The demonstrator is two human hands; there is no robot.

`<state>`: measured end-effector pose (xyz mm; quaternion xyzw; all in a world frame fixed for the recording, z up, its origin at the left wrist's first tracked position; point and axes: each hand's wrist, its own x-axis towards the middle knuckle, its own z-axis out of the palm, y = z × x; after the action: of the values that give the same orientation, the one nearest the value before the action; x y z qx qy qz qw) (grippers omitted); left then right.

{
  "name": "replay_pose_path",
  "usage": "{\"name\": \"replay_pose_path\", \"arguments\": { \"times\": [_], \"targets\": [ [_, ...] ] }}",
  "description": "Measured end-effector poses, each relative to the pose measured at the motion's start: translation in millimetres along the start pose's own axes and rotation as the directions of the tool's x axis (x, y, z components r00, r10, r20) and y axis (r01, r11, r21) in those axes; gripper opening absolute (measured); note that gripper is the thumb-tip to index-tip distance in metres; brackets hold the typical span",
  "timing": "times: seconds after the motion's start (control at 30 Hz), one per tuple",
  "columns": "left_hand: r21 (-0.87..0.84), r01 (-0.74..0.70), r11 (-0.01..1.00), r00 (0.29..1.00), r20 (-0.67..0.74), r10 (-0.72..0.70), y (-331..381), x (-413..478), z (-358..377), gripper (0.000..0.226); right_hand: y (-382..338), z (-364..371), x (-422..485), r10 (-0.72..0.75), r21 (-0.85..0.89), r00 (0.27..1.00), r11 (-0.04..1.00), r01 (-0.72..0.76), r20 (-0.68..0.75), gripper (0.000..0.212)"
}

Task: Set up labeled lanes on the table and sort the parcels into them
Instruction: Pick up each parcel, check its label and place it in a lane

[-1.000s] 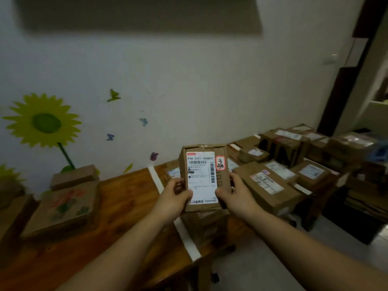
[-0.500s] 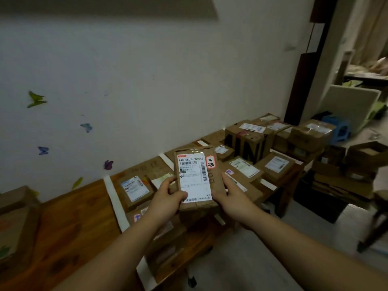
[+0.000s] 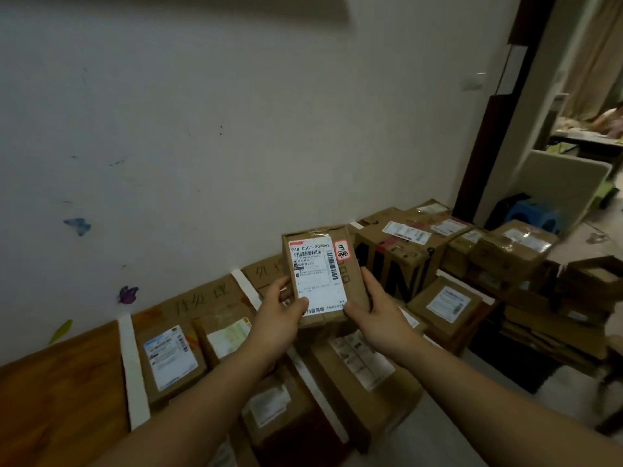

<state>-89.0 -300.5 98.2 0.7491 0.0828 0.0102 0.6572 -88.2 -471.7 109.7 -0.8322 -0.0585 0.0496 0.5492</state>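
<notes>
On the left the worktop (image 3: 57, 392) shows bare wood, then a white tape strip (image 3: 133, 365) and a lane with a handwritten cardboard sign (image 3: 199, 298) and flat parcels (image 3: 172, 358). My left grip (image 3: 276, 311) is clamped on the lower left edge of the small parcel (image 3: 320, 274), thumb on its white label. The parcel is upright in the air above the lanes. My right grip (image 3: 377, 311) clamps its lower right edge. I judge it light and rather stiff. Its taped skin may be slippery, so the two long edges are the safe hold.
</notes>
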Motion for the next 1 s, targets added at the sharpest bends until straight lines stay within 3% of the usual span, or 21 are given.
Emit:
{"name": "replay_pose_path", "arguments": {
  "times": [0.13, 0.5, 0.83, 1.0],
  "targets": [
    [-0.008, 0.048, 0.999, 0.994, -0.099, -0.049, -4, 32, 17, 0.056, 7, -14, 47, -0.026, 0.007, 0.995, 1.000, 0.025, 0.092, 0.056],
    [-0.045, 0.171, 0.984, 0.918, -0.357, -0.176, -20, 99, 44, 0.053, 32, -12, 159, -0.007, -0.098, 0.940, 0.994, 0.043, 0.341, 0.062],
    [-0.050, 0.170, 0.984, 0.917, -0.358, -0.176, -27, 147, 37, 0.048, 44, 7, 222, 0.066, -0.037, 0.939, 0.998, -0.056, 0.338, 0.065],
    [-0.072, 0.282, 0.957, 0.911, -0.294, -0.291, -49, 151, 35, 0.049, 63, 19, 227, 0.107, -0.219, 0.928, 0.975, -0.028, 0.356, 0.062]
  ]
}}
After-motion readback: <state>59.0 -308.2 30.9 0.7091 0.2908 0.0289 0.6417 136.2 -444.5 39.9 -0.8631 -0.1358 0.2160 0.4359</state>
